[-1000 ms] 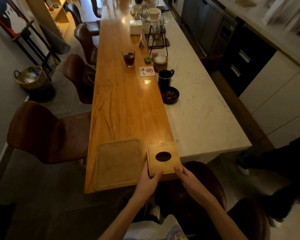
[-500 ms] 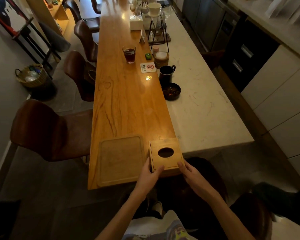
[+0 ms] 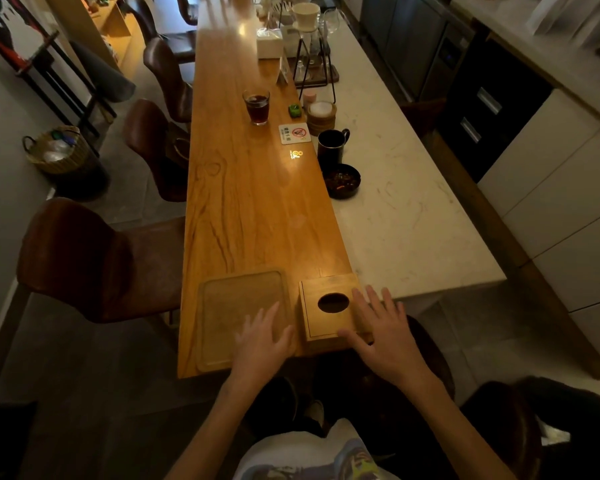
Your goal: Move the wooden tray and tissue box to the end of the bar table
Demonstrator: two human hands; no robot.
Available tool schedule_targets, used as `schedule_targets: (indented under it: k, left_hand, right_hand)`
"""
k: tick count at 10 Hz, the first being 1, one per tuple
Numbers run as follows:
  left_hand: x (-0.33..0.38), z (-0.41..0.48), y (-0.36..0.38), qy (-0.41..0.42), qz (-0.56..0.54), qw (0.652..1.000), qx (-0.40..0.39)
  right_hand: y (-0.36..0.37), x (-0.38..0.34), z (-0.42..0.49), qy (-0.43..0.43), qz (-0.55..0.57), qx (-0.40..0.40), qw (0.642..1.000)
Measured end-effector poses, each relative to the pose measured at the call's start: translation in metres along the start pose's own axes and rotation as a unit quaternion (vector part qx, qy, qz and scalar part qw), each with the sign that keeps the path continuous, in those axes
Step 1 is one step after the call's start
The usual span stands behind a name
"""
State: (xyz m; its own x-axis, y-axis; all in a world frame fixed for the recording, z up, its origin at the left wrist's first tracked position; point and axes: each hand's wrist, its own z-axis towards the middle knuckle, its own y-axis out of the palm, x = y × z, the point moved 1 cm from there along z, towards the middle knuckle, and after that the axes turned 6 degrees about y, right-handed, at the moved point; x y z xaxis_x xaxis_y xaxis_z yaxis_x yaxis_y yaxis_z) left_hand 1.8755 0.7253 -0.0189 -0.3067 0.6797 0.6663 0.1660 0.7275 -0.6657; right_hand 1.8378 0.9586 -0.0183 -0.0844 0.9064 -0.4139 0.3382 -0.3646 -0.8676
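A flat wooden tray (image 3: 229, 306) lies at the near end of the long wooden bar table (image 3: 250, 209). Right beside it stands a square wooden tissue box (image 3: 326, 320) with an oval hole in its top. My left hand (image 3: 262, 339) hovers with spread fingers over the tray's near right corner. My right hand (image 3: 383, 332), fingers apart, rests over the box's right side and near corner, gripping nothing.
Farther along the bar stand a glass of dark drink (image 3: 257, 105), a no-smoking card (image 3: 294, 133), a black mug (image 3: 331, 145), a dark bowl (image 3: 342, 180) and a coffee stand (image 3: 314, 53). Brown chairs (image 3: 94, 261) line the left side. A white marble counter (image 3: 406, 216) adjoins on the right.
Both hands have let go of the tissue box. The left hand moved left over the tray; the right hand opened and slid up over the box's right side.
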Motion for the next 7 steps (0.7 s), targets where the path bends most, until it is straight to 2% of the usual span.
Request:
schedule_targets:
  k: [1,2,3,4,5,6,7]
  left_hand:
    - [-0.017,-0.002,-0.01,0.004,0.157,0.988,-0.011]
    - [-0.038,-0.001,-0.019,-0.028,0.171,0.985,-0.025]
    - [-0.058,-0.008,-0.025,-0.08,0.184,0.979,-0.031]
    - [-0.072,-0.019,-0.028,-0.109,0.213,0.971,-0.028]
    - [-0.085,-0.026,-0.032,-0.11,0.226,0.968,-0.008]
    - [-0.094,-0.04,-0.035,-0.084,0.227,0.969,0.04]
    - [-0.09,-0.049,-0.046,-0.038,0.19,0.973,0.127]
  right_hand:
    - [0.011,-0.052,0.001,-0.106,-0.085,0.02,0.991]
    - [0.043,-0.101,0.011,-0.189,-0.147,0.005,0.971]
    - [0.072,-0.129,0.021,-0.199,-0.231,-0.017,0.952]
    - [0.088,-0.132,0.025,-0.182,-0.248,-0.021,0.951]
    - [0.087,-0.124,0.028,-0.182,-0.217,-0.025,0.959]
    - [0.078,-0.117,0.02,-0.224,-0.132,-0.017,0.965]
    - [0.062,-0.12,0.014,-0.247,-0.018,-0.012,0.969]
